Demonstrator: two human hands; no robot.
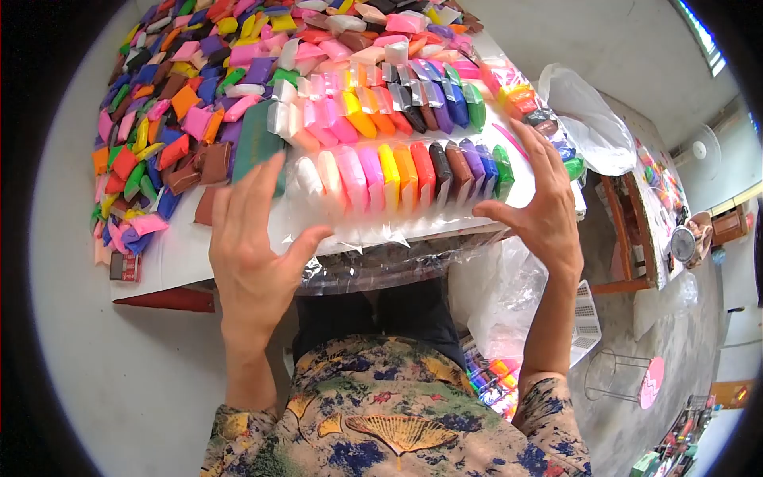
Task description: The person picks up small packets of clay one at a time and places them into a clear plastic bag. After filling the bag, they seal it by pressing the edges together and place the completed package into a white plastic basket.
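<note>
Small clear-wrapped packets of coloured clay [395, 176] stand side by side in a neat row near the table's front edge, running from white through pink, yellow, orange, red, black, brown and purple to green. Behind them lie further rows of packets [362, 115]. My left hand [258, 246] is at the row's left end, fingers spread, close to a dark green flat piece [258, 139]. Beyond the right end is my right hand [548, 203], also with fingers apart. Neither hand holds anything. Clear plastic film [373, 274] hangs over the front edge, below the row.
Loose coloured packets [179, 111] cover the table's left and back. More packets [528, 103] and a clear plastic bag [584, 119] lie at the right edge. Below are another plastic bag [509, 298] and a white basket [586, 322]. A pink stool [652, 383] stands on the floor.
</note>
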